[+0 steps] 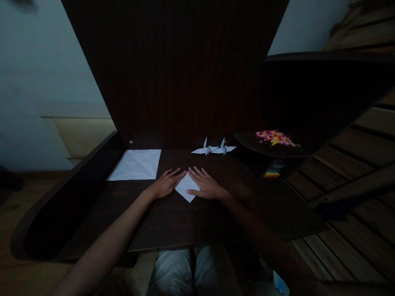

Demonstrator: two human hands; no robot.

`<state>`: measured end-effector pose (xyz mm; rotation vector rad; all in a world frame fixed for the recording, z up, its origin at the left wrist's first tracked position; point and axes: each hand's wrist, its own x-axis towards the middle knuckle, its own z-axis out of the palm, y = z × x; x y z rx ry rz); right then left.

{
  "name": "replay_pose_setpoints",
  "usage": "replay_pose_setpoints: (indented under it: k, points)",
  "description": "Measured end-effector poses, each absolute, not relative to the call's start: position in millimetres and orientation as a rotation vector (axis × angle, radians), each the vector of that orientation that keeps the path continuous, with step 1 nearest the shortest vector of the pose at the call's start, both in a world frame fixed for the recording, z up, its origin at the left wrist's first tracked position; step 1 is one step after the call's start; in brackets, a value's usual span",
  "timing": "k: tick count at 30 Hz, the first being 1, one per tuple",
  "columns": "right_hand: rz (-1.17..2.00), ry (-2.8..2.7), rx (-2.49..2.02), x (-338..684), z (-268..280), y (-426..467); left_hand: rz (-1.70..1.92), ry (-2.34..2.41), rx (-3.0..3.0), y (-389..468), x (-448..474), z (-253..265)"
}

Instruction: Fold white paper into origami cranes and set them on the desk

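Observation:
A small folded square of white paper (187,187) lies flat on the dark wooden desk, one corner pointing towards me. My left hand (168,183) rests along its left edge, fingers stretched out and pointing away. On its right side lies my right hand (206,184), flat, with the fingers spread and the thumb across the paper. Both hands touch the paper and cover its side corners. Beyond them, two white origami cranes (208,150) stand side by side at the back of the desk. A larger creased white sheet (137,164) lies flat to the left.
The desk (173,230) has a raised side panel (66,205) on the left and a tall dark back panel (179,74). A corner shelf (271,151) at the right bears a heap of small pink, red and yellow pieces (274,137). Wooden slats (364,189) stand beyond.

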<state>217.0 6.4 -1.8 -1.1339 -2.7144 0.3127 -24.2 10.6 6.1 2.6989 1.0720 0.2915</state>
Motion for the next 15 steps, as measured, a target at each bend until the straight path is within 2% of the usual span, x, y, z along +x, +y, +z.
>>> replay_pose_setpoints:
  k: [15]
  points:
    - [0.465, -2.547, -1.095, 230.1, -2.9, 15.3, 0.433, 1.185, 2.602, 9.1, -23.3, 3.0]
